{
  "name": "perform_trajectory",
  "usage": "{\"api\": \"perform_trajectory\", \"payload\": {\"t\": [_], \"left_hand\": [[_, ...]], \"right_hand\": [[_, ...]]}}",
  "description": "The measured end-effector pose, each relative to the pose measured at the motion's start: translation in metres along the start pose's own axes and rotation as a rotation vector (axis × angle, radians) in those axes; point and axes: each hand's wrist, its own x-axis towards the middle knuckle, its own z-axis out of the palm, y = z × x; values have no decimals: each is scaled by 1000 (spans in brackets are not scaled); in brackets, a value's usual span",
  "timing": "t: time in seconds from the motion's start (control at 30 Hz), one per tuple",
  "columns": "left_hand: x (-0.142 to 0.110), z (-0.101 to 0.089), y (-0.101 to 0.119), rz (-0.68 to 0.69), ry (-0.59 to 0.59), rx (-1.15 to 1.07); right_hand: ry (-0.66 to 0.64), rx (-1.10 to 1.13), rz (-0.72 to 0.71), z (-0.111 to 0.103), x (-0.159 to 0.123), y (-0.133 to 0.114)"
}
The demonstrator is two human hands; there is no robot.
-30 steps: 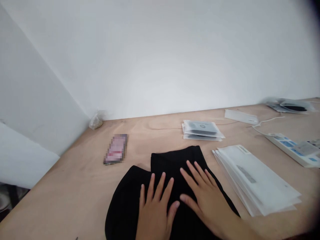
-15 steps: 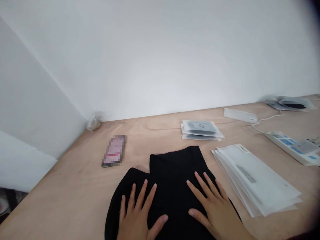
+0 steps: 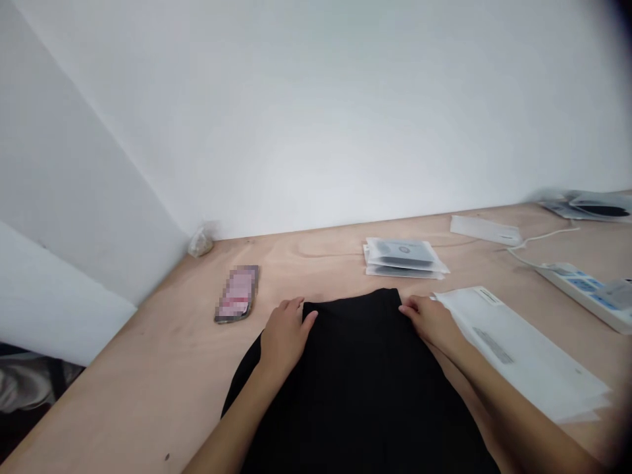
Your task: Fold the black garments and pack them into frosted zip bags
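A folded black garment [image 3: 365,382] lies on the wooden table [image 3: 162,368] in front of me. My left hand [image 3: 285,332] grips its far left corner, thumb on top and fingers curled under the edge. At the far right corner my right hand [image 3: 430,318] pinches the cloth the same way. Both forearms stretch forward over the garment.
A stack of clear plastic bags [image 3: 518,349] lies just right of the garment. A smaller pile of packed bags [image 3: 402,257] sits behind it. A phone [image 3: 237,301] rests to the left, a power strip [image 3: 587,296] to the right. A white wall closes the table's far side.
Both hands left the middle of the garment, where they lay flat, and moved forward to its far corners, closing on the edge.
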Motion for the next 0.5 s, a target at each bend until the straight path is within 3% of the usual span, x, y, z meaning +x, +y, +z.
{"api": "perform_trajectory", "payload": {"t": [0.27, 0.5], "left_hand": [[14, 16, -9, -45, -67, -27], [21, 18, -12, -92, -87, -185]], "right_hand": [[87, 158, -13, -8, 6, 4], [121, 390, -52, 3, 21, -8]]}}
